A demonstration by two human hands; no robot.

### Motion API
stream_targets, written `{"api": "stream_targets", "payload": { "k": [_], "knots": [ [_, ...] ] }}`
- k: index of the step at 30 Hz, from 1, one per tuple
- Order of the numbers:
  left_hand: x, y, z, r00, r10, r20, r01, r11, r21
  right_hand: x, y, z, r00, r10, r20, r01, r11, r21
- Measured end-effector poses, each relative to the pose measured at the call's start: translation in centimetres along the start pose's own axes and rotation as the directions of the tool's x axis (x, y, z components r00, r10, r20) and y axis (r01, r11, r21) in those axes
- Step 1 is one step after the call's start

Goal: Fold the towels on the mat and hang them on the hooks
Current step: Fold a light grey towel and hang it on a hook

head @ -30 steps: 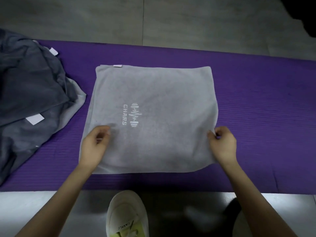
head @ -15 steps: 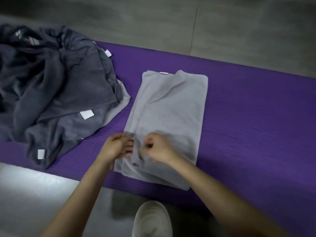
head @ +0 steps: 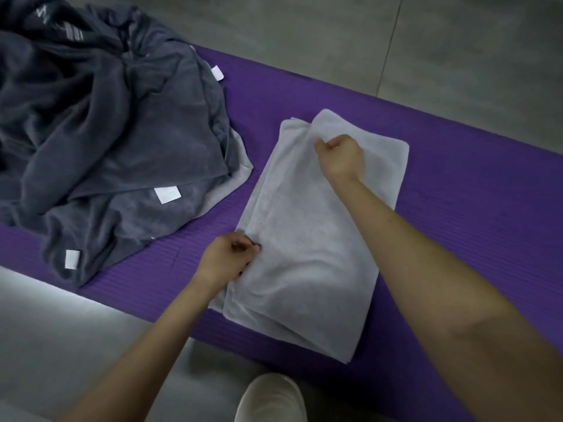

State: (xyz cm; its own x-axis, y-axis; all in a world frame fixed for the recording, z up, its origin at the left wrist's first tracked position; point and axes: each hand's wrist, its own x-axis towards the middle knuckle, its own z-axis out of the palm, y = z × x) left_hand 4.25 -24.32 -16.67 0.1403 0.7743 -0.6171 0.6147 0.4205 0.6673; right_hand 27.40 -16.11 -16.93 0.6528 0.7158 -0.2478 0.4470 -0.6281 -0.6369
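Presently the left hand (head: 227,258) is pinching the towel (head: 307,269) at its left edge, the right hand (head: 341,156) gripping its upper end

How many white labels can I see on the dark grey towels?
3 white labels on the dark grey pile: one at its far right edge, one lower, near its right side, one at its near edge. Folds may hide more.
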Motion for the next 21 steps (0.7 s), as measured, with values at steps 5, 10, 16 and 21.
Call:
{"api": "stream_targets", "payload": {
  "k": [5, 10, 16, 21],
  "knots": [
    [0.1, -0.5, 0.2, 1.000, 0.017, -0.022, -0.016, 0.997, 0.077, 1.0, -1.6, 3.2, 1.000, -0.015, -0.009, 0.013, 0.976, -0.216],
    [-0.4, -0.9, -0.2, 0.998, 0.056, 0.010, -0.056, 0.998, -0.039, 0.7, -0.9, 2.9, 0.993, -0.047, -0.105, 0.031, 0.988, -0.152],
    [-2.6, -2.8, -1.4, 0.977, 0.091, -0.195, -0.097, 0.995, -0.021, -0.5, -4.1, 2.5, 0.974, -0.173, -0.147, 0.186, 0.980, 0.075],
    [-2.3, -5.1, -1.8, 0.952, 0.032, -0.304, 0.034, 0.978, 0.207, -0.9, -4.3, 4.1, 0.966, -0.192, 0.175, 0.193, 0.981, 0.015]
  ]
}}
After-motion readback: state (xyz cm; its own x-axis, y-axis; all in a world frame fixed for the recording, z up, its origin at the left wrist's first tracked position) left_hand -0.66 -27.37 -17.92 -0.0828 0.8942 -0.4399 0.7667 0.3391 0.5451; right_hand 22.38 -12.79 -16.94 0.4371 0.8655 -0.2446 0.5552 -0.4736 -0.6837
